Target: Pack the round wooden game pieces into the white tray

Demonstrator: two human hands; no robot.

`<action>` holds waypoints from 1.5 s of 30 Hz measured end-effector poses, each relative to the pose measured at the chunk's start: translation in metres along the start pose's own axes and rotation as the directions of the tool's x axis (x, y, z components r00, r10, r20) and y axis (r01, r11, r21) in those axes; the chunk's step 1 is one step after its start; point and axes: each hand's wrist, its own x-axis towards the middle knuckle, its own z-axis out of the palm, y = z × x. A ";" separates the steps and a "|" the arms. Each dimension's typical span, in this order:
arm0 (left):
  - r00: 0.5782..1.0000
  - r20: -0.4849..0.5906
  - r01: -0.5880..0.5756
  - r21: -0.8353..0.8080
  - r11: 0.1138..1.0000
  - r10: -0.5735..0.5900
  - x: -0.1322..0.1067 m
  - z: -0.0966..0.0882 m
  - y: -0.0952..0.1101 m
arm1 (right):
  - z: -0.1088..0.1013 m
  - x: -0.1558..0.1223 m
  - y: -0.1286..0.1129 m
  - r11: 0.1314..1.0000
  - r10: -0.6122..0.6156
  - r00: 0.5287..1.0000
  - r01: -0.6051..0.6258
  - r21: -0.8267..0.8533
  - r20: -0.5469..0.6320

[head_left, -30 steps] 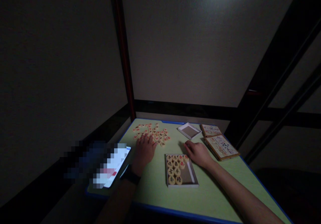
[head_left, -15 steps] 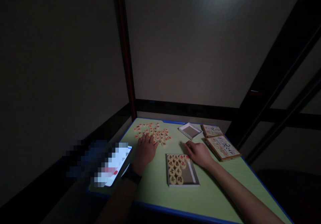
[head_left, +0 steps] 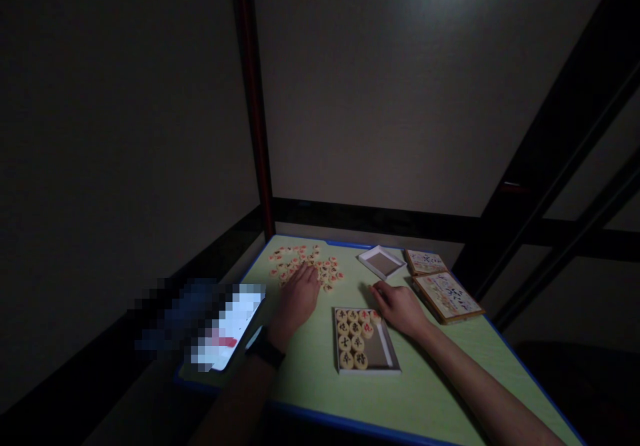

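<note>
My left hand (head_left: 300, 298), with a dark band at its wrist, reaches over a loose spread of Chinese chess pieces (head_left: 331, 274). Its fingers are stretched out and their tips lie among the pieces; whether one is under them I cannot tell. Beside the open box (head_left: 385, 366), my right hand (head_left: 397, 306) rests at the far right corner with its fingers curled in. Anything inside those fingers is hidden. Round wooden pieces (head_left: 346, 343) with black characters fill the box's left side. Some red-marked ones (head_left: 367, 329) sit toward its far right, and the near right part shows bare bottom.
An upturned box lid or tray (head_left: 383, 263) lies at the table's far side. Two decorated boxes (head_left: 450, 294) stand at the right edge. A lit phone or tablet (head_left: 235, 326), partly blurred out, is at the left edge of the green table (head_left: 310, 393). Walls rise close behind.
My left hand has slid a little to the right and farther into the spread pieces. My right hand stays by the box corner. The whole view has shifted slightly.
</note>
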 end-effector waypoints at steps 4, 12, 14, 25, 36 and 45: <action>0.998 0.006 -0.067 -0.095 0.993 0.068 0.001 -0.014 0.016 | 0.000 0.000 0.000 1.000 0.014 0.999 -0.014 -0.004 -0.033; 0.994 0.074 -0.069 -0.074 0.995 0.074 0.000 -0.031 0.027 | -0.001 -0.001 0.001 0.999 0.029 0.999 -0.028 0.015 -0.041; 0.991 0.099 -0.085 -0.083 0.993 0.094 0.000 -0.032 0.028 | -0.001 -0.001 0.000 0.999 0.038 0.999 -0.037 0.028 -0.033; 0.970 0.228 -0.053 -0.127 0.991 0.081 0.000 -0.035 0.033 | 0.003 0.002 0.001 0.954 0.045 0.998 -0.056 0.293 0.044; 0.966 0.240 -0.064 -0.145 0.987 0.098 -0.001 -0.028 0.030 | -0.003 0.002 -0.003 0.968 -0.004 0.994 -0.023 0.249 0.107; 0.976 0.217 0.050 -0.086 0.995 -0.030 0.004 -0.031 0.027 | 0.001 0.002 -0.001 0.968 0.018 0.997 -0.037 0.248 0.077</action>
